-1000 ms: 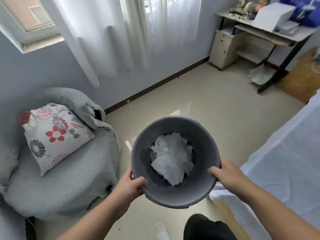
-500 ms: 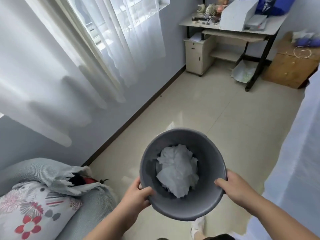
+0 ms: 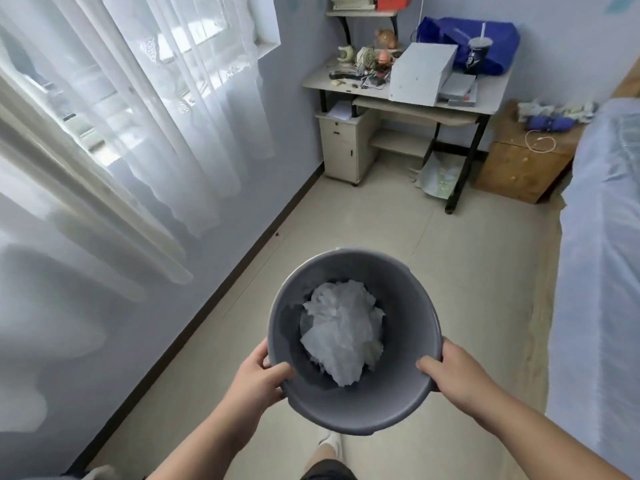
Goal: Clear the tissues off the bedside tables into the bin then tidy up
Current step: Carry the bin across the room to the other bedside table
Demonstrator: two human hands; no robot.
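Head view looked down a room where a pale tiled floor point(image 3: 433, 244) ran between sheer white curtains point(image 3: 145, 109) on the left wall and a bed point(image 3: 602, 271) under a light blue sheet on the right. At the far end stood a cluttered desk point(image 3: 485, 102) carrying a grey box point(image 3: 420, 76), with a wooden bedside table point(image 3: 519, 168) just beside it next to the bed. Nearest the camera, a round grey bin point(image 3: 353, 407) was held above the floor, crumpled white tissues point(image 3: 341, 329) lying inside it. The left hand point(image 3: 258, 382) had its grip clenched on the bin's near-left rim, thumb hooked inside; the right hand point(image 3: 453, 374) gripped the near-right rim likewise.
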